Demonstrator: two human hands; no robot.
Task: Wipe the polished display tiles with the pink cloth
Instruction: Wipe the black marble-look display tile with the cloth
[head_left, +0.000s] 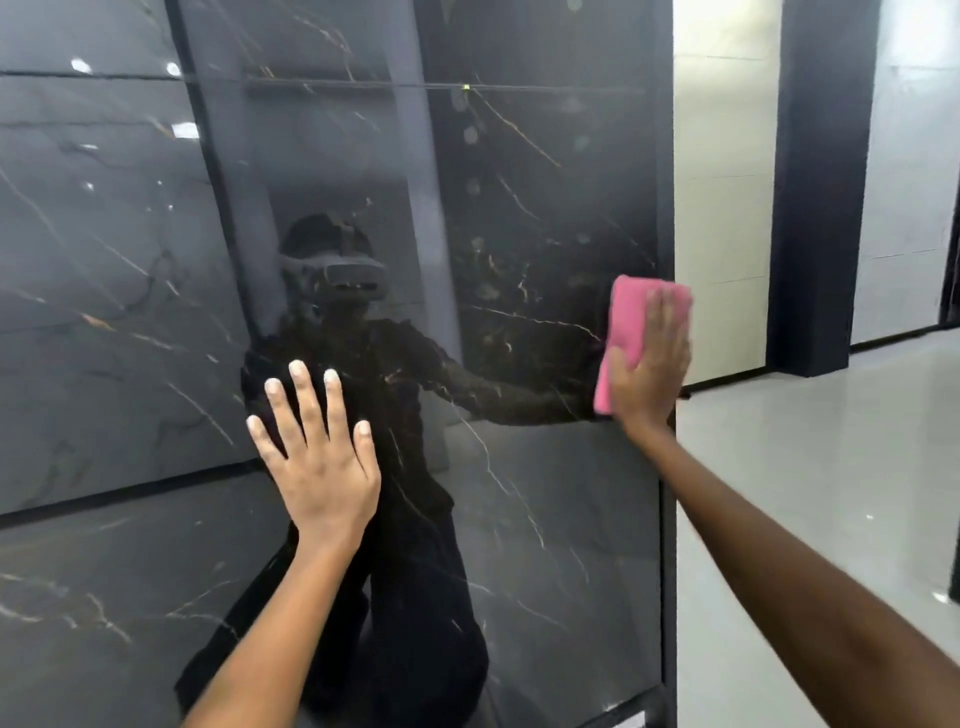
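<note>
Head view
Right hand: flat, fingers straight, pressing the pink cloth on the tile's right edge.
Left hand: fingers spread, flat on the black marble tile, holding nothing.

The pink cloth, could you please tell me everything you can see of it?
The pink cloth looks soft and fuzzy, folded into a thick pad. The right hand presses it flat with straight fingers against the dark polished tile, close to the tile's right edge and its black frame. The hand covers its lower right part; its top and left side show.
</note>
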